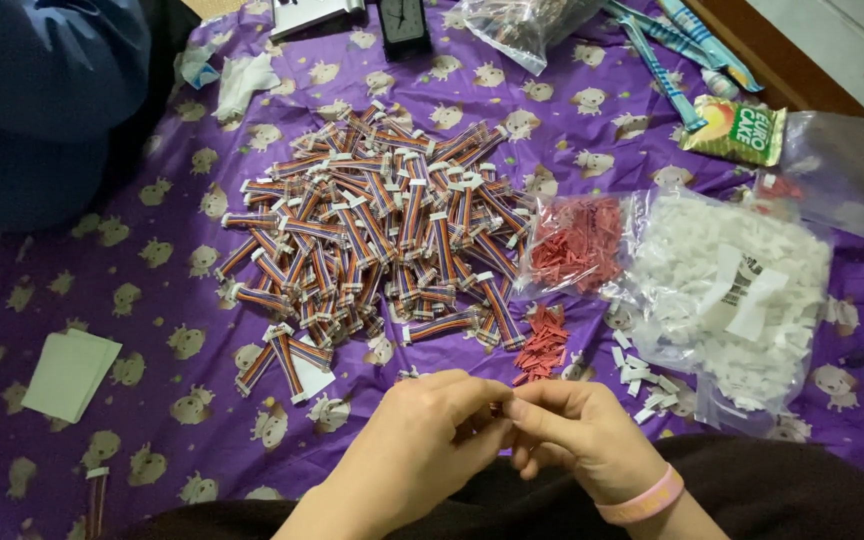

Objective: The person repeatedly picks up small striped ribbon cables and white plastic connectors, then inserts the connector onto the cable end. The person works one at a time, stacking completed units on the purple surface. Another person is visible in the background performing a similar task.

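My left hand (pixel 417 445) and my right hand (pixel 577 430) meet at the bottom centre, fingertips pinched together on a small part (pixel 498 408) that is mostly hidden between them. A pink band circles my right wrist. Just beyond the hands lies a big pile of short multicoloured ribbon cables (pixel 377 225) with white end connectors. A small heap of loose red pieces (pixel 542 342) sits just past my right hand, and loose white connectors (pixel 642 375) lie to its right.
A purple printed cloth (pixel 152 300) covers the surface. A clear bag of red pieces (pixel 577 240) and a larger bag of white connectors (pixel 732 290) lie at right. A green snack packet (pixel 737 130), a clock (pixel 404 20), folded paper (pixel 70 372) and a person's blue sleeve (pixel 42 90) surround them.
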